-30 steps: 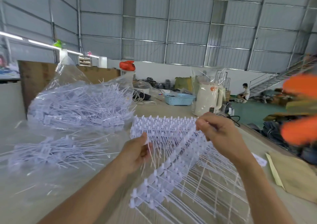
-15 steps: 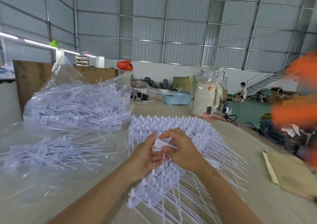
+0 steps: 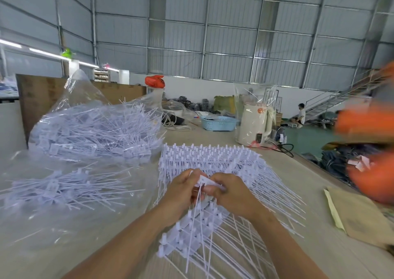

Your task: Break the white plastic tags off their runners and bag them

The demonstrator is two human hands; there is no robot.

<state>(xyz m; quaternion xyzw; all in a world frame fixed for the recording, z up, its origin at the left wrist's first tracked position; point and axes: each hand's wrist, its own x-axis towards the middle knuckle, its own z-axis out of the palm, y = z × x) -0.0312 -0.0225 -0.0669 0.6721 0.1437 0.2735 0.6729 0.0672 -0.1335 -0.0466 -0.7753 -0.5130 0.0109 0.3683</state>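
A stack of white plastic tags on their runners [image 3: 213, 157] lies on the table ahead of me, fanned out toward the right. My left hand [image 3: 181, 191] and my right hand [image 3: 230, 193] meet above its near part, both pinching the same white tag [image 3: 205, 181] whose thin tail hangs down between them. A strip of tags on a runner [image 3: 187, 234] slants down below my hands. To the left, a clear plastic bag [image 3: 89, 127] holds many loose tags, and more loose tags [image 3: 64, 189] lie under clear film nearer me.
A white kettle in plastic wrap [image 3: 254, 125] and a blue basket [image 3: 218, 123] stand at the table's far side. Brown paper sheets [image 3: 360, 214] lie at the right edge. Blurred orange shapes [image 3: 371, 150] pass on the right. A person sits far back.
My right hand came down from a raised position to meet my left hand; both now pinch one tag. Between half a second ago and now the hands barely moved.
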